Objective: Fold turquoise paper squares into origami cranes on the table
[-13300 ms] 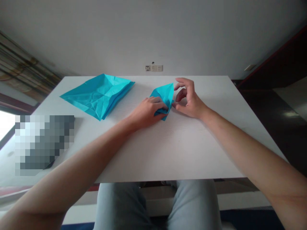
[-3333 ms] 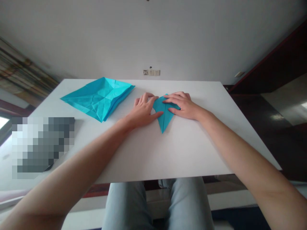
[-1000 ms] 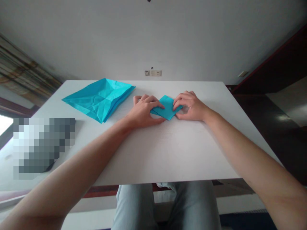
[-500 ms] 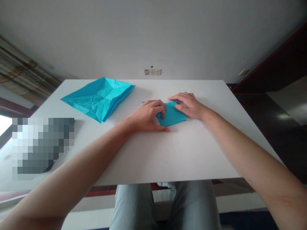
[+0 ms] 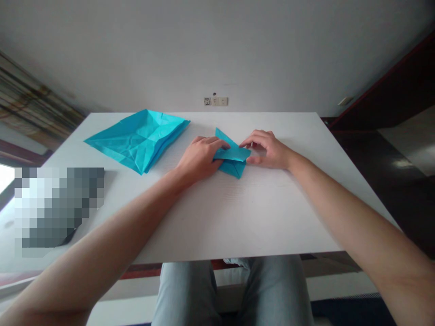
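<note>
While the left grip [image 5: 200,157] presses bent fingers onto the folded blue paper [image 5: 234,166], though I cannot tell whether it clasps it, the right grip [image 5: 268,150] pinches the paper's three-o'clock corner between thumb and fingertips. That paper lies mid-tabletop [image 5: 238,213]. At ten o'clock, well apart, lies a creased blue sheet [image 5: 136,138].

This is a plain indoor room, likely a home: a white table [image 5: 238,213] backs onto a bare pale wall [image 5: 217,45] with power sockets [image 5: 215,101], a striped curtain [image 5: 30,113] to its left and dark wood panelling [image 5: 390,86] to its right.
</note>
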`<state>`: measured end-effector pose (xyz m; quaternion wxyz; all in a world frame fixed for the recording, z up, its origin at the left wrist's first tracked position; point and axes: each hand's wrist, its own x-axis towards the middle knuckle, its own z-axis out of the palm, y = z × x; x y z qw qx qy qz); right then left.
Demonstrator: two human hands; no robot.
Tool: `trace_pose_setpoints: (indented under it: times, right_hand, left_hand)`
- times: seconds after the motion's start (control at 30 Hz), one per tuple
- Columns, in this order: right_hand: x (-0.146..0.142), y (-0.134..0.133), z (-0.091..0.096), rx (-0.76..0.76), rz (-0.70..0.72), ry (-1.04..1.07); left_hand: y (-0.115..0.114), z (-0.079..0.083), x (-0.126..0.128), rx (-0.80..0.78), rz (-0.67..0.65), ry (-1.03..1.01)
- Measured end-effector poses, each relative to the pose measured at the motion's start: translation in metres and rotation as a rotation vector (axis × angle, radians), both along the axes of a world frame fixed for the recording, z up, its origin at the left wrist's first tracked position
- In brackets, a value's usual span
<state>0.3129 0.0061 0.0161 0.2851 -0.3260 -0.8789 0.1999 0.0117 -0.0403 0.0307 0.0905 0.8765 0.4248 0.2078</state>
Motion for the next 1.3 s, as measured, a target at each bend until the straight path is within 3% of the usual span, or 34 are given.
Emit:
trace_pose_setpoints:
  times: [0.23, 0.5, 0.7, 0.87, 1.03, 1.3]
  right_hand:
    - [-0.004, -0.005, 0.000, 0.061, 0.006, -0.035]
    - [-0.014, -0.007, 0.005, 0.038, -0.027, -0.033]
    - [-0.010, -0.009, 0.014, -0.225, 0.065, 0.099]
    - [-0.008, -0.007, 0.007, -0.454, 0.045, 0.248]
    - [-0.007, -0.004, 0.003, -0.351, 0.038, 0.155]
    - [-0.006, -0.003, 0.002, -0.318, 0.016, 0.110]
  left_hand:
    - [-0.002, -0.003, 0.003, -0.059, -0.090, -0.179]
    - [-0.004, -0.003, 0.008, -0.084, 0.074, -0.208]
    - [-0.007, -0.003, 0.010, -0.116, 0.095, -0.277]
    - [-0.002, -0.015, 0.008, 0.019, 0.095, -0.439]
    - [0.002, -0.013, 0.005, 0.039, 0.034, -0.332]
    - [-0.010, -0.005, 0.003, 0.059, -0.047, -0.073]
